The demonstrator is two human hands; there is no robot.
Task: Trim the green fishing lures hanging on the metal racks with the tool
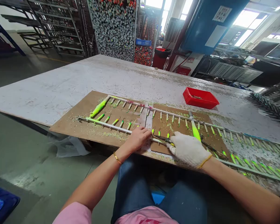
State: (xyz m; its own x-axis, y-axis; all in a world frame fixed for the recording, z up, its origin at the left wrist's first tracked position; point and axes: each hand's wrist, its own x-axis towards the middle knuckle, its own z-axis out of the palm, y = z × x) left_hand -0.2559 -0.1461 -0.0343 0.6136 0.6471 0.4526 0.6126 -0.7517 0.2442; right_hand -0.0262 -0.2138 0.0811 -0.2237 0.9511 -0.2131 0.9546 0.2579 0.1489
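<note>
A long metal rack (107,124) of two thin bars lies on a brown board (84,107) at the table's near edge. Several small green-and-yellow painted pieces (115,121) hang along both bars. My bare left hand (138,138) rests on the near bar, fingers curled and pinching at a piece by its fingertips. My right hand (188,150), in a white glove, is closed around a thin dark tool (161,139) whose tip points left toward the left hand. A larger green piece (196,132) sticks up just behind the glove.
A red tray (200,98) sits on the scuffed white table (60,87) behind the board. Green paint flakes litter the board. A spiky rack (268,107) lies at far right. Shelving and stacked rods stand behind. A blue crate (1,205) sits on the floor at bottom left.
</note>
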